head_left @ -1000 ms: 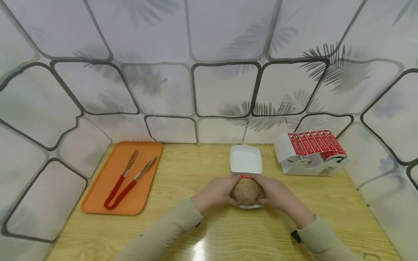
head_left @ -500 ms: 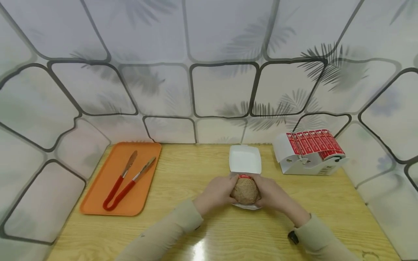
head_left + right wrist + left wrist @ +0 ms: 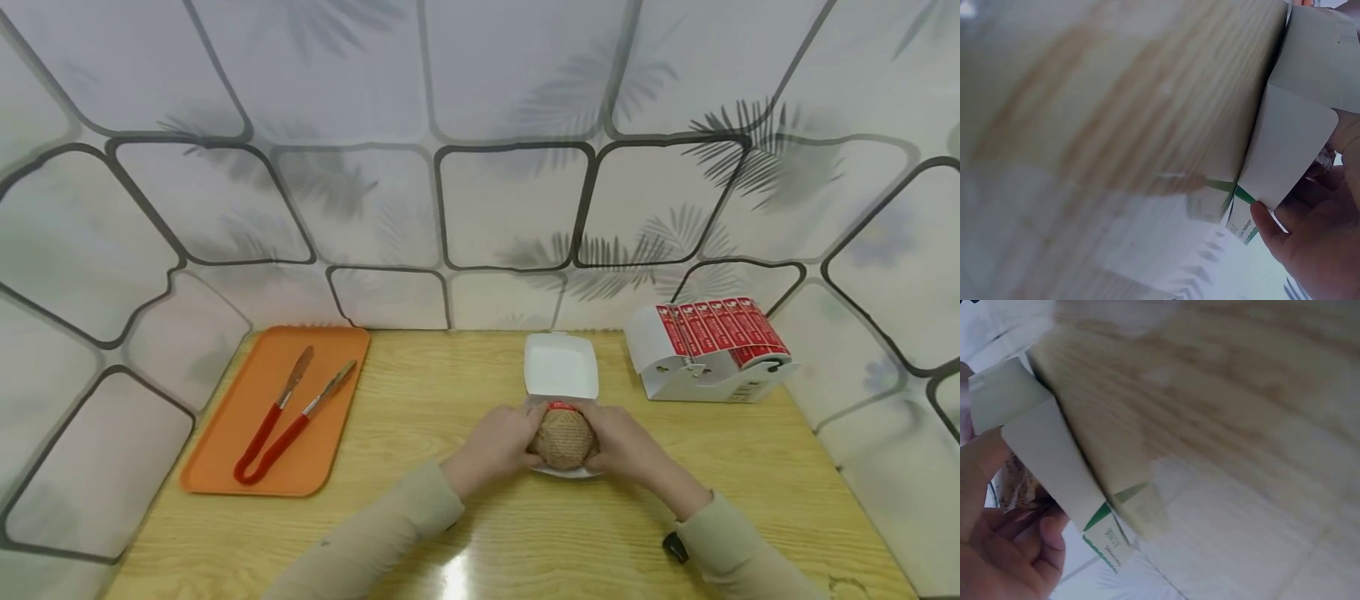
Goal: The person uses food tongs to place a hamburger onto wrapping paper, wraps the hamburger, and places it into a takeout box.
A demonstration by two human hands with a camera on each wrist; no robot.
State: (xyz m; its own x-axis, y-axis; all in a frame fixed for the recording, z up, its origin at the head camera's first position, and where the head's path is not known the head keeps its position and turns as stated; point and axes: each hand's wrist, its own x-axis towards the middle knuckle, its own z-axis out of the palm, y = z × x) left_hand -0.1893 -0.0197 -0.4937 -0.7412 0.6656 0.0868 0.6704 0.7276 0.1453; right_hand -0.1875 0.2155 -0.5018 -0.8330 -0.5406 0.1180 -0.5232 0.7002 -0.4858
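Observation:
A round burger in brown printed paper with a red label (image 3: 564, 437) sits in the base of an opened white burger box (image 3: 561, 367), whose lid stands away from the person. My left hand (image 3: 498, 443) holds the burger's left side, thumb toward the near edge. From the other side my right hand (image 3: 628, 442) grips it the same way. In the left wrist view, the box's side wall (image 3: 1054, 453) stands on the table with the fingers reaching inside it. The right wrist view has a fingertip by the box's green-edged corner (image 3: 1244, 195). The burger's underside is hidden.
At the left an orange tray (image 3: 217, 450) bears red-handled metal tongs (image 3: 277, 429). A white carton holding several red-printed packages (image 3: 720, 329) stands at the back right. Patterned white panels (image 3: 517, 208) close off the wooden table (image 3: 435, 375) at the back and sides.

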